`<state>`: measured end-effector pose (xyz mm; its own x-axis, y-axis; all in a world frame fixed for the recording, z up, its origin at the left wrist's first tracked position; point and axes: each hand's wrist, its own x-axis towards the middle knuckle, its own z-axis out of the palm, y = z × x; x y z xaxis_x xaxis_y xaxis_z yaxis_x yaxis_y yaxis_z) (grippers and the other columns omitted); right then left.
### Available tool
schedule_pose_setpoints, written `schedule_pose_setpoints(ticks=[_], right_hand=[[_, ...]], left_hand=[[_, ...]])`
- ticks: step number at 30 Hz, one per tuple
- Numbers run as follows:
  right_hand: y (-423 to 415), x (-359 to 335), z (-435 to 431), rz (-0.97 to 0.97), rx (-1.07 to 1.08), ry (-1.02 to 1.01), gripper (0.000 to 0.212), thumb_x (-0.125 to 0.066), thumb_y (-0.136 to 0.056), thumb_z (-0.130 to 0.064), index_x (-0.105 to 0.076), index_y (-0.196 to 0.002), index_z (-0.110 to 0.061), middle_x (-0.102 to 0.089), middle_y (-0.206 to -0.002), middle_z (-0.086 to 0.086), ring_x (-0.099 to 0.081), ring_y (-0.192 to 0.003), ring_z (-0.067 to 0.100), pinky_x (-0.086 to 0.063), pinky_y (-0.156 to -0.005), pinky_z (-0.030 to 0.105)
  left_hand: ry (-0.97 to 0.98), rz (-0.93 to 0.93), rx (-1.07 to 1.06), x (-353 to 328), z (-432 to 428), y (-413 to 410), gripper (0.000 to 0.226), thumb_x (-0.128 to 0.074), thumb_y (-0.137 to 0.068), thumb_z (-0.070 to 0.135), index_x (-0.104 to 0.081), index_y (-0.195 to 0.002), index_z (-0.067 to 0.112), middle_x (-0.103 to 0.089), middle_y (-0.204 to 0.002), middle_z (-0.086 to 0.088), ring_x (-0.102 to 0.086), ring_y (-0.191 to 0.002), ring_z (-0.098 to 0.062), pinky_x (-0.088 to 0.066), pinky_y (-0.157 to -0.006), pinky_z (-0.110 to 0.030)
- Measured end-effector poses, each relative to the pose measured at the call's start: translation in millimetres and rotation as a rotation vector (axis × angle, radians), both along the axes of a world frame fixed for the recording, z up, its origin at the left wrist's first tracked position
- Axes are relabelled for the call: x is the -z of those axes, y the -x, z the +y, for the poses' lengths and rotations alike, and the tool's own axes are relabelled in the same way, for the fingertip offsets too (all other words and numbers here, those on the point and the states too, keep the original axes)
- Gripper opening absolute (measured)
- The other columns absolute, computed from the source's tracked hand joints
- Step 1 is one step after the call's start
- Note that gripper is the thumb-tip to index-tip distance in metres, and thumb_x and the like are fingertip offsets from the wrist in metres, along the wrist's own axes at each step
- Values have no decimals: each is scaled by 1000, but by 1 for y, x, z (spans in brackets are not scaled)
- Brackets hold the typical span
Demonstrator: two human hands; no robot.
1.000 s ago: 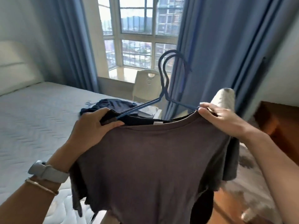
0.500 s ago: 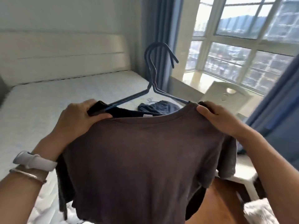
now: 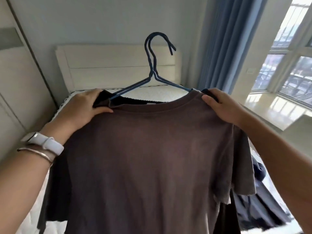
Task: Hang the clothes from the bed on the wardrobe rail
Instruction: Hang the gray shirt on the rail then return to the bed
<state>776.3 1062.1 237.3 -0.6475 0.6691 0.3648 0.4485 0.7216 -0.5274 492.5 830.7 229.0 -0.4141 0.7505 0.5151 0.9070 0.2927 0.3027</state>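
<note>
Two hangers: blue wire, hooks up, paired inside the collar, as I see it.
T-shirt: brown, held up over the bed, facing the headboard.
Left hand: pinching one shoulder seam.
Right hand: pinching the other shoulder.
Dark clothes: on the bed, lower right.

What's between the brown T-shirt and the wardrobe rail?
Cannot tell: no rail is in view. Nothing separates the hands from the shirt: the left hand and right hand grip the brown T-shirt at its shoulders, over the blue hangers.

T-shirt hem cut off below, hangers shoulders hidden inside
</note>
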Motion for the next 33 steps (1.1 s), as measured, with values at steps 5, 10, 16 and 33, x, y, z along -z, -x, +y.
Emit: schedule_pose_setpoints(ticks=[5, 10, 16, 33], right_hand=[[87, 8, 72, -33, 31, -19, 38, -42, -95, -34, -50, -127, -14, -60, -122, 10, -47, -122, 30, -28, -109, 47], [174, 33, 143, -62, 67, -7, 42, -41, -95, -38, -48, -129, -15, -57, -129, 11, -43, -126, 30, -22, -107, 41], [283, 105, 219, -134, 69, 6, 42, -38, -96, -37, -47, -130, -14, -56, -129, 13, -43, -125, 31, -24, -104, 41], [416, 459, 335, -369, 206, 284, 43, -42, -96, -23, -41, -137, -9, -38, -143, 17, -35, -130, 38, -31, -105, 44]], left_hand=[[2, -114, -99, 11, 70, 71, 43, -70, -79, 25, -58, -115, 5, -65, -109, -22, -59, -103, -36, -36, -72, -29], [29, -206, -220, 42, 136, 142, 40, -71, -77, 27, -62, -108, 4, -67, -105, -21, -61, -100, -35, -43, -78, -35], [182, -113, -488, 109, 213, 223, 45, -64, -81, 40, -60, -111, 8, -58, -106, -29, -46, -111, -39, -36, -89, -41], [377, -487, -456, 460, 367, 316, 28, -45, -90, 10, -66, -108, 6, -63, -120, -21, -57, -114, -36, -45, -98, -40]])
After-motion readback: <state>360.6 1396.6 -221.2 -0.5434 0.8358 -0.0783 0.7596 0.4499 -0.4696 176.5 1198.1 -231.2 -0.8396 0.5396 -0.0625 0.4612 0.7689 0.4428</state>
